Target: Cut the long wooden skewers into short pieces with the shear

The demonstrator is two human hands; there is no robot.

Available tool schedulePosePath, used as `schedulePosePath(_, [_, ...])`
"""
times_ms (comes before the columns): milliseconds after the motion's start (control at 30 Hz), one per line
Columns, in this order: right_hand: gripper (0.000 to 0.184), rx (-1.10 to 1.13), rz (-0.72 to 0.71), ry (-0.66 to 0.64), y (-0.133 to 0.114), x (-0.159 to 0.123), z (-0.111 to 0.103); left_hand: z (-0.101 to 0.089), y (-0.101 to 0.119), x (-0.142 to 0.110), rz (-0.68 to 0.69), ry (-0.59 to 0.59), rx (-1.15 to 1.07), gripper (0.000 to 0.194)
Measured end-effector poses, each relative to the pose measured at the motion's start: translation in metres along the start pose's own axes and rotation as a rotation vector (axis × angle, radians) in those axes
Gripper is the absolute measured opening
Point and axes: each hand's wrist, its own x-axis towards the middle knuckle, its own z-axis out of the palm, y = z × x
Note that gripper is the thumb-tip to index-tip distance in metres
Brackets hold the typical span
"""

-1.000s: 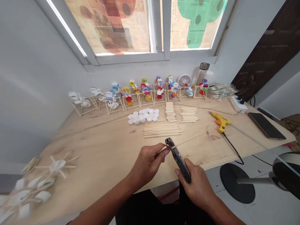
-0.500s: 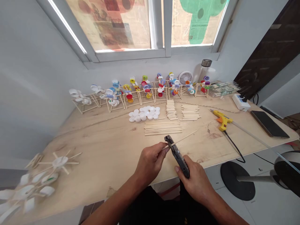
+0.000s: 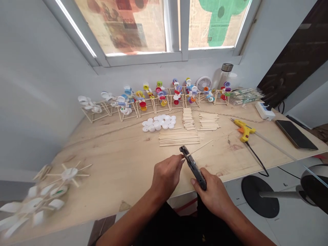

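Observation:
My left hand (image 3: 166, 172) pinches one end of a thin wooden stick (image 3: 202, 147) above the front part of the table. The stick slants up to the right, across the head of dark grey pliers (image 3: 196, 171). Those are gripped by their handles in my right hand (image 3: 214, 191), thumb along the near side. Whether the jaws bite into the stick is too small to tell. Just beyond my hands lies a row of long wooden sticks (image 3: 179, 138). Behind it are white bottle caps (image 3: 159, 122) and two stacks of shorter sticks, one left (image 3: 188, 119) and one right (image 3: 208, 122).
Stick frames with coloured cap wheels (image 3: 160, 97) line the wall, beside a small fan (image 3: 204, 84) and a bottle (image 3: 225, 75). A yellow glue gun (image 3: 244, 130), power strip (image 3: 265, 111) and phone (image 3: 296, 134) lie right. White wheels (image 3: 33, 206) of caps and sticks sit at left.
The whole view has shifted slightly. My left hand has rolled a little over the stick's end, and the stick's far tip sits slightly closer in. Both hands keep their hold.

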Motion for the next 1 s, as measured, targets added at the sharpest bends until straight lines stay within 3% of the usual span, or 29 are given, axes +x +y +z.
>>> schedulePosePath(133, [0.017, -0.013, -0.014, -0.009, 0.001, -0.002, -0.002, -0.014, 0.0, 0.01, -0.167, -0.181, -0.256, 0.025])
schedulePosePath(267, [0.017, -0.025, -0.032, -0.01, 0.002, -0.002, -0.001, -0.021, -0.002, 0.016, -0.242, -0.307, -0.337, 0.033])
schedulePosePath(333, [0.018, -0.032, -0.028, 0.003, 0.002, -0.001, 0.001, -0.019, -0.001, 0.015, -0.223, -0.283, -0.292, 0.03])
schedulePosePath(500, [0.018, 0.004, -0.011, 0.032, 0.003, 0.003, 0.004, 0.0, 0.002, 0.001, -0.067, -0.024, 0.011, 0.02])
schedulePosePath(600, [0.017, 0.049, -0.011, 0.003, 0.002, 0.003, 0.003, 0.003, 0.002, -0.002, -0.025, 0.002, 0.069, 0.02])
schedulePosePath(700, [0.015, 0.055, -0.011, -0.016, 0.001, 0.001, -0.001, -0.004, 0.001, 0.004, -0.099, -0.089, -0.113, 0.019])
schedulePosePath(833, [0.015, 0.017, -0.027, -0.004, 0.001, 0.001, -0.004, -0.021, -0.004, 0.017, -0.26, -0.304, -0.365, 0.033])
schedulePosePath(933, [0.016, -0.008, -0.037, -0.003, 0.002, 0.001, -0.003, -0.027, -0.01, 0.022, -0.307, -0.443, -0.508, 0.036])
schedulePosePath(1000, [0.017, -0.022, -0.04, 0.007, 0.003, 0.002, -0.001, -0.027, -0.012, 0.023, -0.315, -0.469, -0.526, 0.036])
